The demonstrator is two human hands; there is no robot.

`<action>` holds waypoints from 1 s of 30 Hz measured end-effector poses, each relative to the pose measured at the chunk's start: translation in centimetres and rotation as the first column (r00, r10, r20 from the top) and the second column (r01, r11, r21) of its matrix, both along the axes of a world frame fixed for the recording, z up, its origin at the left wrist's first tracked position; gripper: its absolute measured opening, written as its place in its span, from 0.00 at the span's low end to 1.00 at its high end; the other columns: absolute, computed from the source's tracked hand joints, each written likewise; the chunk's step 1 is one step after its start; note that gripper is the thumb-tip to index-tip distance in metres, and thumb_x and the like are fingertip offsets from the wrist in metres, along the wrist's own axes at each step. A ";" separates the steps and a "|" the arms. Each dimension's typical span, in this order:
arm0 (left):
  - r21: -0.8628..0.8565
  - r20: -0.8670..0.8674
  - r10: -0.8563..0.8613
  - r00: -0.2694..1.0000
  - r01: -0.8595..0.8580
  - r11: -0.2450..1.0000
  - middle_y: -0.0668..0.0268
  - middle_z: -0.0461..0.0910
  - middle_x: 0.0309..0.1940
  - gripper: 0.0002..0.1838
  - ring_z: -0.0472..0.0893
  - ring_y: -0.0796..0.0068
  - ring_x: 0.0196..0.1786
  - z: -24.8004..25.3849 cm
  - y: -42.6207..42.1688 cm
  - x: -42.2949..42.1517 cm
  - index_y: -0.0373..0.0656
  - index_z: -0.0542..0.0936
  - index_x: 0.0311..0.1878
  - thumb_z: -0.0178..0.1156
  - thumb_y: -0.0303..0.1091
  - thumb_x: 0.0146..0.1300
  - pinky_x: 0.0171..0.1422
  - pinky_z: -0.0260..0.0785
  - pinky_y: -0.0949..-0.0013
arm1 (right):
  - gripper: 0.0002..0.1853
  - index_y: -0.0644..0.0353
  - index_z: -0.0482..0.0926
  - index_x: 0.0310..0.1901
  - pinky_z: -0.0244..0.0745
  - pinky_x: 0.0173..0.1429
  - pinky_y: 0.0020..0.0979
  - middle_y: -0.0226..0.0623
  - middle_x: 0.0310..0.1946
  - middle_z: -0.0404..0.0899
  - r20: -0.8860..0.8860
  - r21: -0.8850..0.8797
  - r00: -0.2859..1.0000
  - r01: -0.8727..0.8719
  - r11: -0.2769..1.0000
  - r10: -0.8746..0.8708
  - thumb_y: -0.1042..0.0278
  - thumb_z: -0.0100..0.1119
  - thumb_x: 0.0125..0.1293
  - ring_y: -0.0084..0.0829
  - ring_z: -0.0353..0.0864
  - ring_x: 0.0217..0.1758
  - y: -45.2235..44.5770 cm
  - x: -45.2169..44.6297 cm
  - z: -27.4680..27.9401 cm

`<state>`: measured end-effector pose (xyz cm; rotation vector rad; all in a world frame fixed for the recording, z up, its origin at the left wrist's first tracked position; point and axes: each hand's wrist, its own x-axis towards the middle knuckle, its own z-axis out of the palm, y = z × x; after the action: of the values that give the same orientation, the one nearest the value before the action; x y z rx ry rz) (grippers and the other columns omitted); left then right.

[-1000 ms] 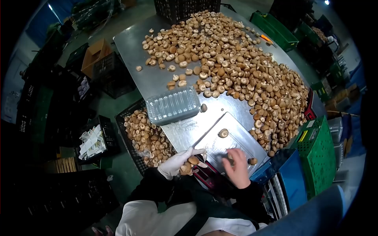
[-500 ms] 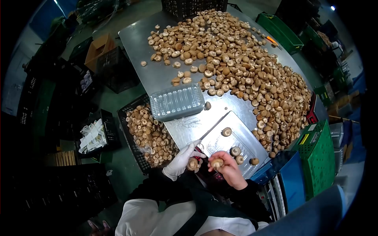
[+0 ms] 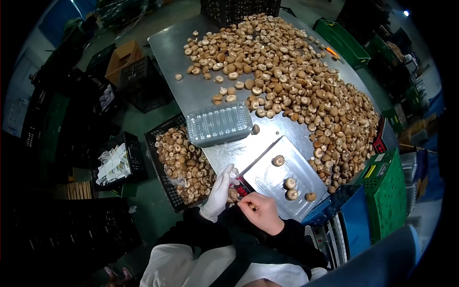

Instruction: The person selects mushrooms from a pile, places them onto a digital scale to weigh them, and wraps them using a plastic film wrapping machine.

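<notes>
My left hand (image 3: 218,193), in a white glove, is curled around a mushroom (image 3: 233,194) near the front edge of the scale. Beside it, my bare right hand (image 3: 262,212) has its thumb and fingers pinched together close to that mushroom; what lies between them is too small to name. Several mushrooms, one of them (image 3: 278,160) toward the back, rest on a clear tray on the scale platform (image 3: 258,174). A red display (image 3: 242,190) shows between my hands. Stacked clear plastic trays (image 3: 219,125) stand behind on the metal table (image 3: 174,52).
A large mushroom heap (image 3: 306,91) covers the back and right of the table. At its left is a black crate of mushrooms (image 3: 184,165). A green crate (image 3: 385,191) and a blue bin (image 3: 354,215) stand at the right. An orange-handled tool (image 3: 332,51) lies at the far edge.
My right hand left mushrooms on the tray, picked one up, then moved left and down toward my left hand. My left hand's fingers now point more upward. The whole view shifted slightly.
</notes>
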<state>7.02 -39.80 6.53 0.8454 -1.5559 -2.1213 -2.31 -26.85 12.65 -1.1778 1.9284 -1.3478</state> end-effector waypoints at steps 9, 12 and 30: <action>0.254 -0.082 -0.221 0.972 0.235 0.938 0.65 0.78 0.45 0.23 0.77 0.81 0.42 0.3 -1.8 3.0 0.35 0.74 0.59 0.43 0.44 0.76 0.47 0.70 0.77 | 0.08 0.63 0.82 0.39 0.74 0.31 0.28 0.39 0.28 0.81 -0.250 0.051 0.966 -0.052 0.997 0.063 0.73 0.63 0.58 0.35 0.80 0.25 -3.7 -1.2 0.0; 0.503 -0.077 -0.095 0.993 0.121 0.856 0.66 0.80 0.41 0.17 0.78 0.80 0.41 -1.3 -2.3 4.0 0.33 0.77 0.52 0.47 0.36 0.74 0.43 0.71 0.76 | 0.13 0.61 0.80 0.45 0.75 0.32 0.31 0.38 0.29 0.80 -0.304 0.055 0.948 -0.083 0.995 0.096 0.71 0.63 0.58 0.37 0.81 0.27 -4.2 -0.1 0.5; 0.814 -0.022 0.089 0.996 -0.033 0.580 0.52 0.75 0.51 0.18 0.76 0.66 0.54 -4.0 -1.3 3.5 0.30 0.72 0.56 0.44 0.34 0.73 0.57 0.72 0.65 | 0.17 0.57 0.75 0.50 0.76 0.34 0.35 0.38 0.45 0.74 -0.067 0.109 0.982 -0.171 0.979 0.179 0.64 0.62 0.59 0.41 0.80 0.35 0.1 0.5 -3.4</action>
<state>10.51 -41.07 2.54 1.0490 -0.3918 -2.7798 -1.85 -26.71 9.29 -1.3315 1.8729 -1.1143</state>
